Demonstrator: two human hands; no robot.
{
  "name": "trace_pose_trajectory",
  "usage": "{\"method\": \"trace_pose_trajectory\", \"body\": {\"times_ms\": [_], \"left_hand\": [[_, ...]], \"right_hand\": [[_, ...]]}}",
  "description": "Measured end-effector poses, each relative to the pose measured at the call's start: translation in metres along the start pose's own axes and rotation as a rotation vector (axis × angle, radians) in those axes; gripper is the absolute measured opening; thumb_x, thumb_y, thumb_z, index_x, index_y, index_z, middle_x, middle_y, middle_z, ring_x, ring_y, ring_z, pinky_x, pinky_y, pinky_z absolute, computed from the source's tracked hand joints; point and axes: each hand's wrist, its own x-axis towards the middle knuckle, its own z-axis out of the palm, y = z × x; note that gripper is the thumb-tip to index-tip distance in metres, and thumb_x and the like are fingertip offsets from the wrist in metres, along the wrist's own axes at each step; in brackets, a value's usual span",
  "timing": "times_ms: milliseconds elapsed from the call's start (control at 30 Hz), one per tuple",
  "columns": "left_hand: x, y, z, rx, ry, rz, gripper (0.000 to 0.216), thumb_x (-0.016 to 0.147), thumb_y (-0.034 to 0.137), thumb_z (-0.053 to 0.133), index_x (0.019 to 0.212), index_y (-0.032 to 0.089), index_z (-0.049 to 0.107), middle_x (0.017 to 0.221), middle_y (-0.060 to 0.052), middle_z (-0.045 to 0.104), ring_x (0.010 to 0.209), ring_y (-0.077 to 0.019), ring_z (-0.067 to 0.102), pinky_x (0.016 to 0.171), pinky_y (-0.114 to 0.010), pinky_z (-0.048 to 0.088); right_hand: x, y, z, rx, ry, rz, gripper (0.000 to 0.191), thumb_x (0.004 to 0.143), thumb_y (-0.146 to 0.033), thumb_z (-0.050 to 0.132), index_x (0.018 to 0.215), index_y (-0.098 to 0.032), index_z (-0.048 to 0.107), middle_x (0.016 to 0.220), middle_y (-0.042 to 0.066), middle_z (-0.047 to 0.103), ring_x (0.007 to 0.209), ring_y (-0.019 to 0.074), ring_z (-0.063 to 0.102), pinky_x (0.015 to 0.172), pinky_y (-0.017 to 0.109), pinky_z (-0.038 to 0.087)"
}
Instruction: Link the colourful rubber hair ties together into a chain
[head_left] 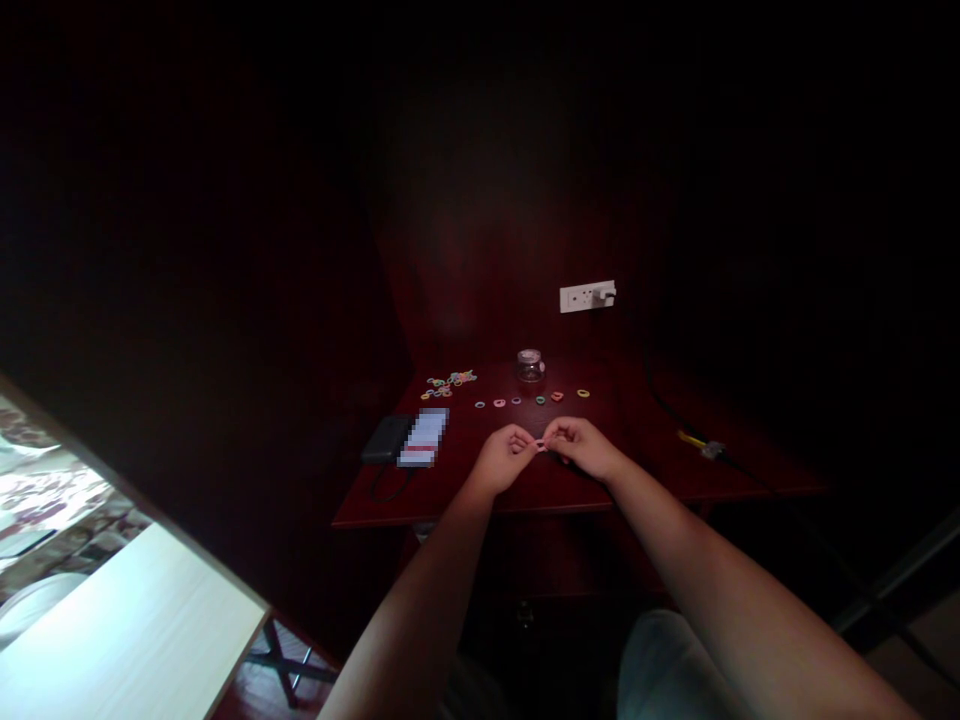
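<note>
Pink ring (540, 444), small and thin, sits in the air between the two hands, just above the front part of the dark red bench (645, 470). The left hand (508, 455) pinches one side of it with its fingertips, the other fingers curled in. The right hand (579, 445) pinches the other side in the same way, so both hands are closed on the pink ring and nearly touch each other. Whether it is being stretched is too small to tell.

Beyond the hands, a loose row of small coloured rings (556, 396) lies across the bench, each one apart from the next. Further back and to the left is a heap of more coloured rings (450, 380), lying close together. A small glass jar (530, 366) stands upright behind the row, near the back wall. On that wall, above the jar and to its right, is a white socket (587, 296).

On the left part of the bench lies a flat dark device (385, 438), with a blurred pale item (424, 437) touching it on the right side. A yellow-tipped cable (696, 441) lies at the right of the bench, well apart from the hands. A pale tabletop (127, 640) shows at the lower left.
</note>
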Motion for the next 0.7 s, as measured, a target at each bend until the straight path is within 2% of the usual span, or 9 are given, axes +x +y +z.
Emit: {"method": "trace_pose_trajectory", "body": {"times_ms": [200, 333, 700], "left_hand": [[-0.0013, 0.0027, 0.0005, -0.097, -0.033, -0.016, 0.024, 0.066, 0.029, 0.067, 0.076, 0.011, 0.055, 0.069, -0.004, 0.062, 0.061, -0.0096, 0.056, 0.058, -0.02, 0.042], [-0.0015, 0.0069, 0.0009, -0.161, -0.066, -0.068, 0.021, 0.069, 0.026, 0.064, 0.082, 0.01, 0.057, 0.072, -0.007, 0.064, 0.064, -0.0112, 0.059, 0.061, -0.022, 0.044], [-0.0004, 0.0045, 0.0001, -0.137, -0.014, -0.1, 0.011, 0.07, 0.02, 0.059, 0.075, 0.011, 0.057, 0.069, -0.006, 0.065, 0.059, -0.0107, 0.059, 0.058, -0.022, 0.045]], "right_hand": [[0.0014, 0.0037, 0.0009, 0.004, 0.02, -0.012, 0.019, 0.072, -0.034, 0.058, 0.072, -0.015, 0.054, 0.052, -0.005, 0.049, 0.041, 0.0058, 0.038, 0.04, 0.018, 0.026], [0.0017, 0.0063, 0.0004, 0.019, 0.031, -0.021, 0.018, 0.073, -0.033, 0.058, 0.072, -0.015, 0.053, 0.053, -0.004, 0.05, 0.04, 0.0053, 0.038, 0.039, 0.018, 0.027], [-0.0002, -0.0032, 0.0017, 0.163, -0.024, -0.045, 0.027, 0.066, -0.036, 0.068, 0.076, -0.016, 0.054, 0.061, -0.001, 0.058, 0.045, 0.0065, 0.045, 0.043, 0.019, 0.036]]}}
